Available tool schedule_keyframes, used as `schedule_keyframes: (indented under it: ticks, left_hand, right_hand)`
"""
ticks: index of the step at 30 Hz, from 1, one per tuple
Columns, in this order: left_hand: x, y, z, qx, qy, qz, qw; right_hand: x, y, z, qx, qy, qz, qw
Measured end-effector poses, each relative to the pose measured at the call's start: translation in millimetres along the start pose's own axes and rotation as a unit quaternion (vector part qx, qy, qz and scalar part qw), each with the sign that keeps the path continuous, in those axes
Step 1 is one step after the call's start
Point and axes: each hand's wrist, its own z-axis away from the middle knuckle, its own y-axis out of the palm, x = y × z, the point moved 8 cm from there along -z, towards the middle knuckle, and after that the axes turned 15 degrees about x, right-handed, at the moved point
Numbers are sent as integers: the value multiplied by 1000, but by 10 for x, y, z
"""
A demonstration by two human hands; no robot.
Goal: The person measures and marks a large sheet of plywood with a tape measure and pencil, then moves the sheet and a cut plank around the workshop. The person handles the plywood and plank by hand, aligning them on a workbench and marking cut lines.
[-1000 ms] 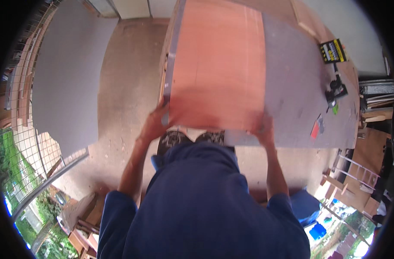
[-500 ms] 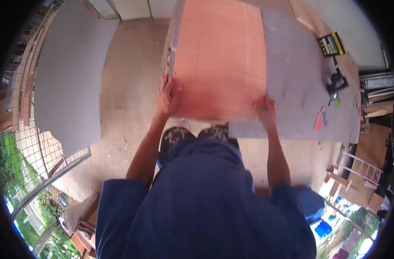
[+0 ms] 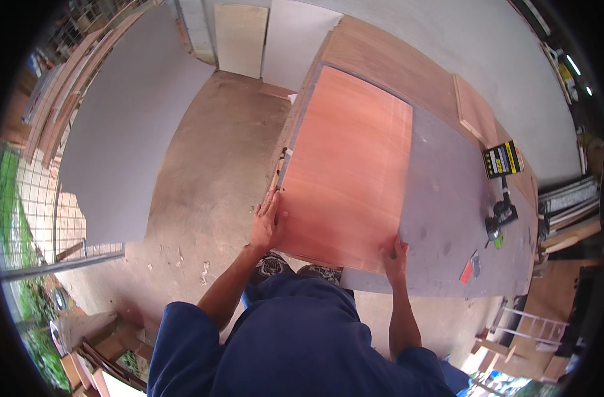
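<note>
1. Overall, the grey tabletop [image 3: 444, 192] is the largest item, reaching well out to the right of the right hand.
2. The reddish wood panel [image 3: 351, 165] lies flat on it, between the two hands and stretching away beyond them.
3. The left hand [image 3: 267, 225] rests at the panel's left edge, fingers extended along it, thumb spread apart.
4. The right hand [image 3: 394, 257] touches the panel's near right corner, fingers bent; whether it clamps the edge cannot be told.
5. The black-and-yellow box [image 3: 502, 159] sits beyond and right of the right hand.
6. The black power tool [image 3: 503, 215] lies nearer that hand.
7. The red-ended hand tool [image 3: 470, 267] lies directly right of it.
</note>
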Motion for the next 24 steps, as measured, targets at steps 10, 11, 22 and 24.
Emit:
schedule_keyframes:
  ticks: [10,11,22,24]
  left_hand:
    - [8,-20,-60,-38,-1,-19,999]
    - [-13,-19,-49,-50,4,-30,998]
    - [-27,-142,433,123,46,-45,990]
    - [-24,-192,486,130,89,-24,987]
  right_hand:
    - [61,-13,-188,84,-27,-26,996]
    - [141,-35,-110,102,-43,-3,994]
    - [152,6,227,86,-60,74,992]
    - [3,39,218,91,-1,58,994]
